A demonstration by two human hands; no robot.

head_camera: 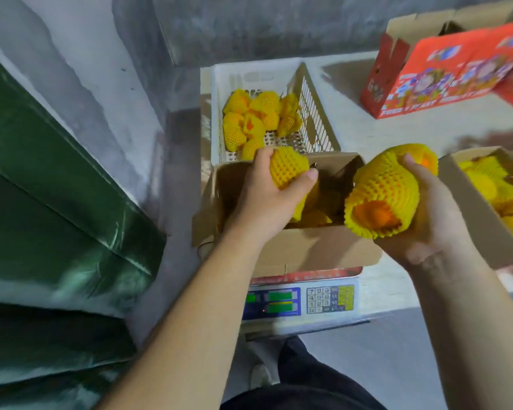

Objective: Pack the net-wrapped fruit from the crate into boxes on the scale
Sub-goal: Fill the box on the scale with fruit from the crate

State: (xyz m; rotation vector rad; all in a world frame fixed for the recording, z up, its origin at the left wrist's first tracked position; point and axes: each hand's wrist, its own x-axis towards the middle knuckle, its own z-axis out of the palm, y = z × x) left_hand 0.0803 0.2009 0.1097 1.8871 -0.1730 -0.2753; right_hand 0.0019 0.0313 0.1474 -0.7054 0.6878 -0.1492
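— Over the box (pixel 293 250) on the scale (pixel 302 300), what's the left hand (pixel 267 196) doing?
— Its grip is curled round a netted fruit (pixel 288 168), above the open box.
— Right hand (pixel 427 214)?
— Grip wrapped on a bigger fruit (pixel 379 190), orange showing at the net's open end, just right of the box.
— Rest of the fruit?
— More fruits (pixel 255 119) in the white crate (pixel 317 113) behind the box. Second box (pixel 468 196) at right holds some. Red carton (pixel 444 72) far right on the desk (pixel 382 134).

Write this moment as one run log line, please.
left hand: holds fruit over box | right hand: holds fruit | crate: fruit remaining
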